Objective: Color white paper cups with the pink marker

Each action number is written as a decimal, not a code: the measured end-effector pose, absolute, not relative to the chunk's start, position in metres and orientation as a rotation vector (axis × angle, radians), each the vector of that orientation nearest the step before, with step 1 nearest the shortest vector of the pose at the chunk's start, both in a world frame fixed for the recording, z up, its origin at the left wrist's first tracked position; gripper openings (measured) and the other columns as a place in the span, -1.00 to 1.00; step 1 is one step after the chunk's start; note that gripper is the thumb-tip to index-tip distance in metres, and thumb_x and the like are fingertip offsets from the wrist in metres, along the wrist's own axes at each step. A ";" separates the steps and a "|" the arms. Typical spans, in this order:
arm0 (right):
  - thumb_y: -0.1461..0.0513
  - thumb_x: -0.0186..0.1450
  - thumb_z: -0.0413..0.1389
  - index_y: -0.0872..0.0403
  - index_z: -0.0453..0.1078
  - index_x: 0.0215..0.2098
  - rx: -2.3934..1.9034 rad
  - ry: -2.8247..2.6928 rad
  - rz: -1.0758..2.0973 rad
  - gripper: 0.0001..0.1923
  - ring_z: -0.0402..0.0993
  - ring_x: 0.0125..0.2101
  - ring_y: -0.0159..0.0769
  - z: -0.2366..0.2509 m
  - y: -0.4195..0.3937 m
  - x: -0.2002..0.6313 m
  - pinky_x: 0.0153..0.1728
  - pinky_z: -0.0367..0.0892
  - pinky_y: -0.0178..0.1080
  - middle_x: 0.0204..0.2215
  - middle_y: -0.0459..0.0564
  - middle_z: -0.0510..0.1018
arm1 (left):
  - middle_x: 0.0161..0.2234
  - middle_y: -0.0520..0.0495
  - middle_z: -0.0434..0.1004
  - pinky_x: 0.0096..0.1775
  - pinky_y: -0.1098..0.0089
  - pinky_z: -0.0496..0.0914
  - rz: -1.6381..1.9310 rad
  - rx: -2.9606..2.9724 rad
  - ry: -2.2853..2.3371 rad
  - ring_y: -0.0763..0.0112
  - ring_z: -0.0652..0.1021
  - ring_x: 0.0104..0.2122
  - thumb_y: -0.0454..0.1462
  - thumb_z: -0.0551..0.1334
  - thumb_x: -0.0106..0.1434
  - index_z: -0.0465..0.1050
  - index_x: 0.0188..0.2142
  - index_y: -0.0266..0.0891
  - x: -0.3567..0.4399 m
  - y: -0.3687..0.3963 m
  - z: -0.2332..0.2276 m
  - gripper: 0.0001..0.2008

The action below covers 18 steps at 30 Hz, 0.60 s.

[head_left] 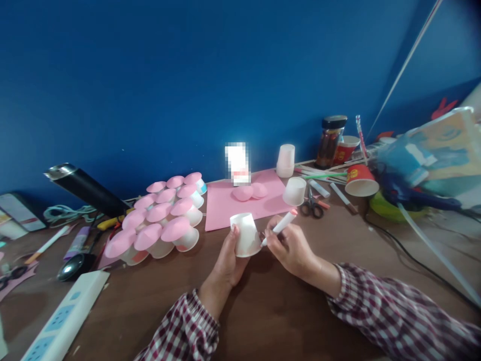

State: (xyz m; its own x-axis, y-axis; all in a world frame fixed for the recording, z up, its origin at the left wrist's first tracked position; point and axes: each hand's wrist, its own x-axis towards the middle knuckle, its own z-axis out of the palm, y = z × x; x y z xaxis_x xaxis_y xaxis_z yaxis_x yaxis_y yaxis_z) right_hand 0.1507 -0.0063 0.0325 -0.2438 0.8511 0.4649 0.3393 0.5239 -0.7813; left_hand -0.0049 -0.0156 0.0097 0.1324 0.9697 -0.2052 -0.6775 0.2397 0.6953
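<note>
Head cam: the left hand [229, 260] has its fingers wrapped around a white cup [246, 234], held upside down just above the table [270, 311], roughly mid-table. The right hand [291, 248] pinches a marker [280, 228] between closed fingers, tip right at the cup's side (can't tell if it's actually touching). Just behind them lies a pink sheet [225, 200] with two pink caps [250, 191] on it. Left of that sits a cluster of pink-topped cups [165, 220]. Scissors [311, 206] and a red cup [361, 180] are over toward the right back edge, and a power strip [63, 318] lies at the front left corner.
</note>
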 end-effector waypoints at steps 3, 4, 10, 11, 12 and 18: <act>0.30 0.28 0.01 0.06 0.21 -0.45 -0.984 -1.800 0.666 -0.86 0.22 -0.65 -0.45 0.033 -0.007 0.151 -0.61 0.14 -0.40 -0.63 -0.18 0.31 | -0.24 -0.16 0.59 -0.09 0.29 0.39 1.270 0.533 0.715 0.24 0.56 -0.23 0.05 0.31 0.11 0.48 -0.14 -0.33 -0.006 -0.015 0.009 -0.49; 0.30 0.28 0.01 0.06 0.21 -0.45 -0.978 -1.798 0.653 -0.86 0.21 -0.66 -0.46 0.033 -0.008 0.151 -0.61 0.14 -0.40 -0.63 -0.18 0.31 | -0.22 -0.17 0.59 -0.07 0.29 0.38 1.271 0.546 0.716 0.23 0.56 -0.21 0.06 0.31 0.11 0.47 -0.12 -0.34 -0.007 -0.015 0.008 -0.47; 0.30 0.29 0.01 0.06 0.21 -0.45 -0.968 -1.833 0.538 -0.86 0.24 -0.64 -0.44 0.031 -0.008 0.152 -0.57 0.17 -0.38 -0.61 -0.16 0.33 | -0.20 -0.18 0.59 -0.09 0.27 0.40 1.305 0.573 0.765 0.24 0.56 -0.21 0.05 0.32 0.11 0.47 -0.10 -0.32 -0.006 -0.014 0.007 -0.47; 0.30 0.29 0.01 0.06 0.22 -0.44 -0.970 -1.845 0.528 -0.87 0.25 -0.64 -0.44 0.031 -0.008 0.152 -0.57 0.17 -0.38 -0.61 -0.16 0.34 | -0.22 -0.17 0.60 -0.11 0.28 0.40 1.304 0.563 0.773 0.25 0.57 -0.23 0.04 0.30 0.13 0.48 -0.10 -0.32 -0.005 -0.014 0.008 -0.49; 0.29 0.30 0.01 0.06 0.22 -0.43 -0.973 -1.854 0.519 -0.87 0.25 -0.64 -0.44 0.030 -0.008 0.152 -0.57 0.17 -0.38 -0.61 -0.16 0.35 | -0.24 -0.16 0.60 -0.13 0.30 0.40 1.299 0.554 0.779 0.26 0.57 -0.25 0.04 0.28 0.15 0.48 -0.11 -0.32 -0.005 -0.014 0.008 -0.51; 0.28 0.32 -0.01 0.07 0.23 -0.41 -0.989 -1.880 0.496 -0.87 0.24 -0.67 -0.45 0.030 -0.009 0.151 -0.60 0.14 -0.38 -0.63 -0.16 0.35 | -0.24 -0.18 0.60 -0.15 0.30 0.39 1.288 0.658 0.735 0.24 0.56 -0.25 0.06 0.32 0.09 0.49 -0.17 -0.33 -0.005 -0.016 0.006 -0.48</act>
State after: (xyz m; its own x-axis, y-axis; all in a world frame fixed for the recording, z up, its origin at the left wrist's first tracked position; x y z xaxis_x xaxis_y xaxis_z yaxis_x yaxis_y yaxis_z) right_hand 0.1514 -0.0092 0.0298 -0.2500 0.8009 0.5441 0.4285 0.5955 -0.6796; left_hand -0.0050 -0.0160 0.0062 0.1218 0.9860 -0.1136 -0.5996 0.1643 0.7832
